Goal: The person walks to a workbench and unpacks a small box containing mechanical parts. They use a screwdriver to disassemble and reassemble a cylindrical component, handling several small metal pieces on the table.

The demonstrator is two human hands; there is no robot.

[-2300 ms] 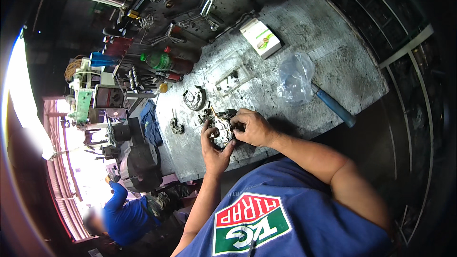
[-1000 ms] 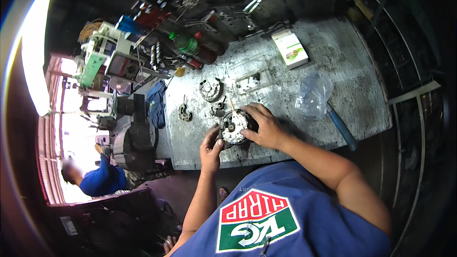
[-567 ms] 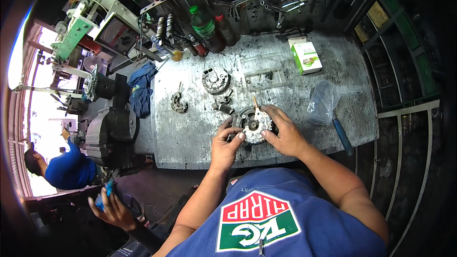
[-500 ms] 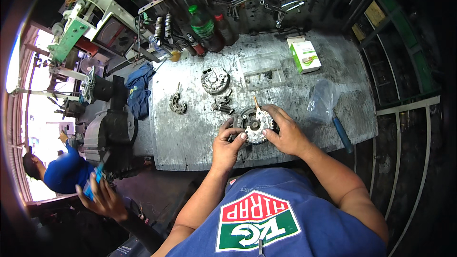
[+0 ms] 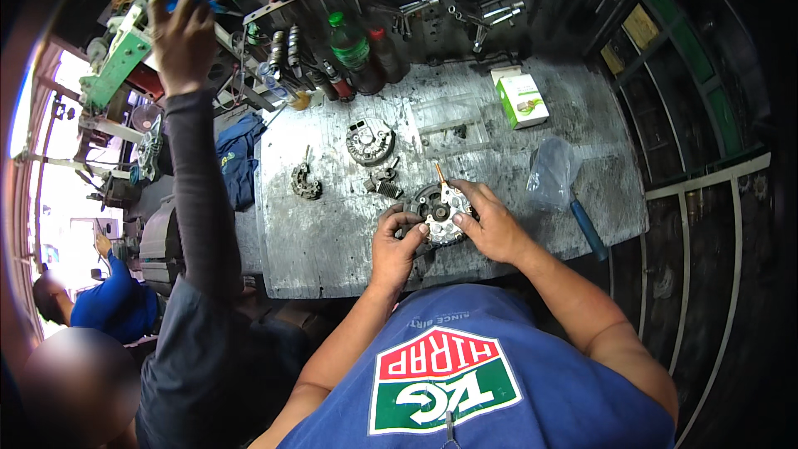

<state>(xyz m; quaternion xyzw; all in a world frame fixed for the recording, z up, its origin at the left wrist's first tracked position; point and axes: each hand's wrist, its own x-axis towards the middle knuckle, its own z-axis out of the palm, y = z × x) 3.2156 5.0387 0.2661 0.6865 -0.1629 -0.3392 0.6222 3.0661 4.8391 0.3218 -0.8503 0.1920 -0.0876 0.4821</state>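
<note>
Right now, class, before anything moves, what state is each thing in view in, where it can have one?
Alternator housing: held in both hands
Left hand: closed on its left side
Right hand: closed on its right side
Green-capped bottle: capped, standing
Red-capped bottle: capped, standing
Green-and-white carton: end flap looks open
Clear plastic bag: crumpled
Blue-handled tool: lying down

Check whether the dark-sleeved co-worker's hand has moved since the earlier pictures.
Yes: the co-worker's hand rose in the picture, from below the green bracket to beside it.
</note>
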